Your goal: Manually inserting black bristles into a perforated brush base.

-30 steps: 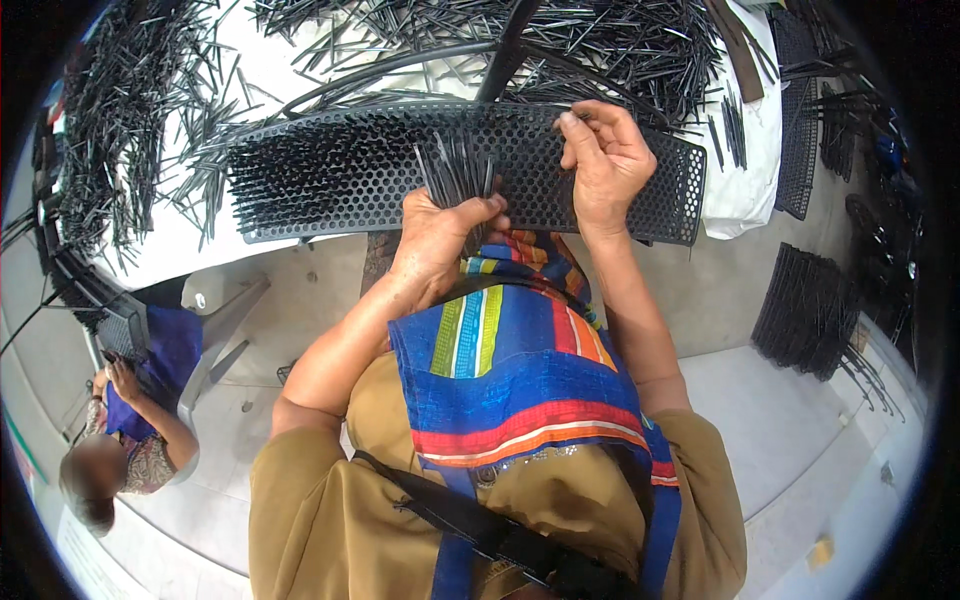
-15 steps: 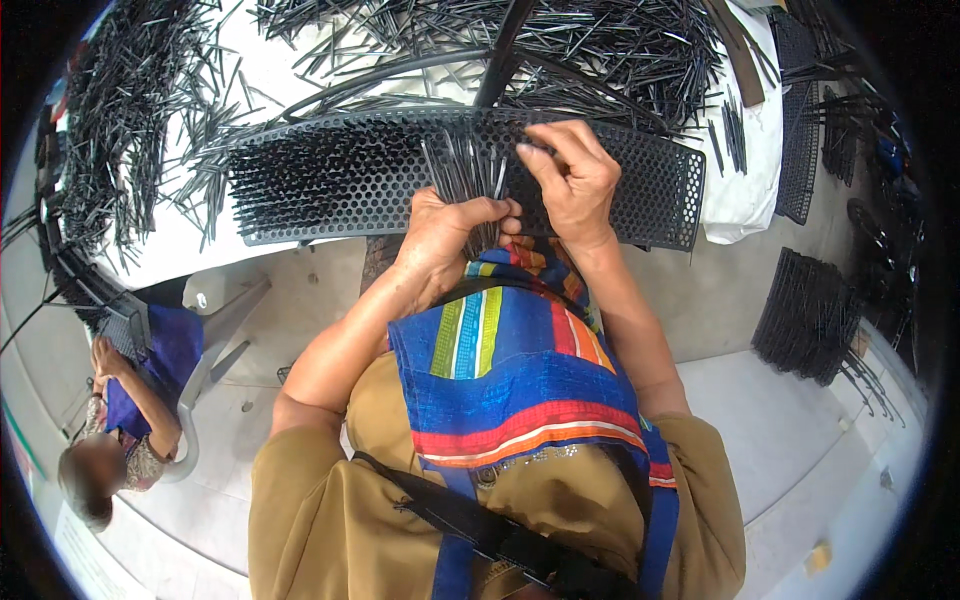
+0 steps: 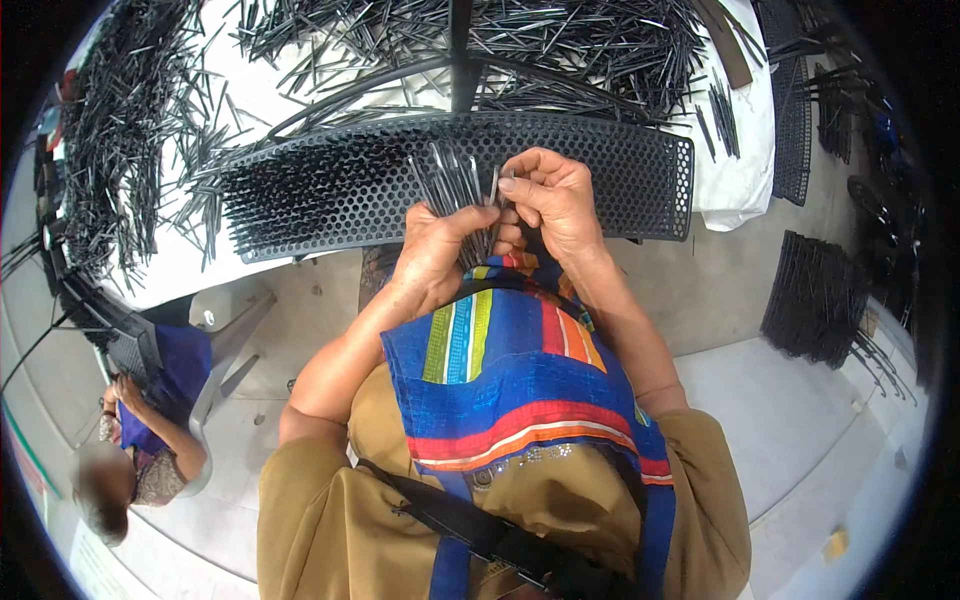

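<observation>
My left hand (image 3: 435, 240) is closed around a fanned bundle of thin dark strips (image 3: 445, 180), their upper ends spread above my thumb. Beside it, my right hand (image 3: 558, 200) pinches with thumb and forefinger at one strip (image 3: 494, 183) on the bundle's right side. Behind both hands lies a long, curved, black perforated panel (image 3: 610, 175). Its left part is thickly filled with upright dark strips (image 3: 290, 195), while open holes show on the right part.
Heaps of loose strips (image 3: 590, 50) cover the white table sheet (image 3: 740, 190). A dark upright bar (image 3: 460, 60) stands behind the panel. At right a bristled black panel (image 3: 815, 300) rests near the floor. On the left sits another person (image 3: 160, 420).
My right hand has come down and left from over the panel, its fingers closing on a strip by the bundle. The left hand keeps its hold. The view has shifted slightly.
</observation>
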{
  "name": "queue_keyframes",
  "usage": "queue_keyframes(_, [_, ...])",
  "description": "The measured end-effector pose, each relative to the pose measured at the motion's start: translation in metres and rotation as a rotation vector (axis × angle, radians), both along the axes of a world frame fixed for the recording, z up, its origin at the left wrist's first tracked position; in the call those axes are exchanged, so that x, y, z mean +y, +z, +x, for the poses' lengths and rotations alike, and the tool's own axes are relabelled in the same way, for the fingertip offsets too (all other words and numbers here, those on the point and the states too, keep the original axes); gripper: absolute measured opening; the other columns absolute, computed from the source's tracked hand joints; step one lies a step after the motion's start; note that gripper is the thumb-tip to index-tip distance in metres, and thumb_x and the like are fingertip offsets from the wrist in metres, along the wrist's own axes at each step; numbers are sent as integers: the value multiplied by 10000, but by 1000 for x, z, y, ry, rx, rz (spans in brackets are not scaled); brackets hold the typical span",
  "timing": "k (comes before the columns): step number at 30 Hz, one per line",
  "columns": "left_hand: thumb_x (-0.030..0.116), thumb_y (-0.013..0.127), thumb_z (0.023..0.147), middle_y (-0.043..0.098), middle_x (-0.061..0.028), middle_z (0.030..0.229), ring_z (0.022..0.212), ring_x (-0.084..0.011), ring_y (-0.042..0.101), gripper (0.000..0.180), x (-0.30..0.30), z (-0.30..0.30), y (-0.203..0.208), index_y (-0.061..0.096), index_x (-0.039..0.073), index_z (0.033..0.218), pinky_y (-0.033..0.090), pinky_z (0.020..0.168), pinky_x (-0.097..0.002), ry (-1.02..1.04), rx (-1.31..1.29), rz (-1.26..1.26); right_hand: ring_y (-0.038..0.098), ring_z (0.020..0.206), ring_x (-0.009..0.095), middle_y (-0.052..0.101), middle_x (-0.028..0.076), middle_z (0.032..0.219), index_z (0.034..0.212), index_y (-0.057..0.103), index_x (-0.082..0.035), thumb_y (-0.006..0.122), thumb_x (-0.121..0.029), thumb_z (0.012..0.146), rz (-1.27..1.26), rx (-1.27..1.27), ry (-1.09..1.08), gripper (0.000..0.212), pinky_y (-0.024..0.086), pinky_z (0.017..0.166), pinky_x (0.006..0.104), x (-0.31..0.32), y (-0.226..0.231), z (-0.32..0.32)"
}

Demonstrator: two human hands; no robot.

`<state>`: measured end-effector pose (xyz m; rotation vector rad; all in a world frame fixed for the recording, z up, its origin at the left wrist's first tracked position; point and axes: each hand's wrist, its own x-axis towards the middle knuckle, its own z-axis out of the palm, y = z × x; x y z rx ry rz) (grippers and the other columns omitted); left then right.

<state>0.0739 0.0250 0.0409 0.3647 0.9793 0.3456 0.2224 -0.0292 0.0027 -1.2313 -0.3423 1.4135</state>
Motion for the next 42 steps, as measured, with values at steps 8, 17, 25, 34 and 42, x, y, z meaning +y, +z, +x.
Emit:
queue_keyframes(8, [-38,574,833,689,-124,837,694,-190,683,143,-1,4,2,647,-33,956,576,604,-289,-87,86,62,448,482,26,623,2,709,891,661,-8,677,-68,847,-40,-84,214,76,331,442,171,-1,-2,11])
queue_keyframes(17, [-45,611,815,686,-122,821,665,-186,675,116,-5,8,-1,652,-28,922,569,588,-290,-30,114,76,465,500,26,620,-6,702,889,670,-14,665,-60,850,-40,-90,51,61,348,459,169,1,6,7])
queue_keyframes(25, [-41,561,829,690,-126,817,674,-189,683,138,-4,6,-1,657,-20,926,565,582,-284,-62,86,101,477,478,37,618,17,656,851,651,10,691,-1,804,-57,-97,96,62,362,429,192,0,7,4])
queue_keyframes(34, [-61,555,821,689,-121,809,686,-185,685,156,-10,2,-7,662,-25,929,571,599,-282,-38,79,161,480,458,36,591,16,595,754,616,-4,699,0,796,-79,-48,-8,93,340,399,198,-10,8,-6])
queue_keyframes(42, [-77,573,807,691,-125,827,706,-198,685,157,-3,-3,5,672,-39,923,580,660,-313,-46,47,165,515,486,43,617,23,646,777,631,-2,690,7,805,0,-31,-72,66,372,435,186,-18,9,-11])
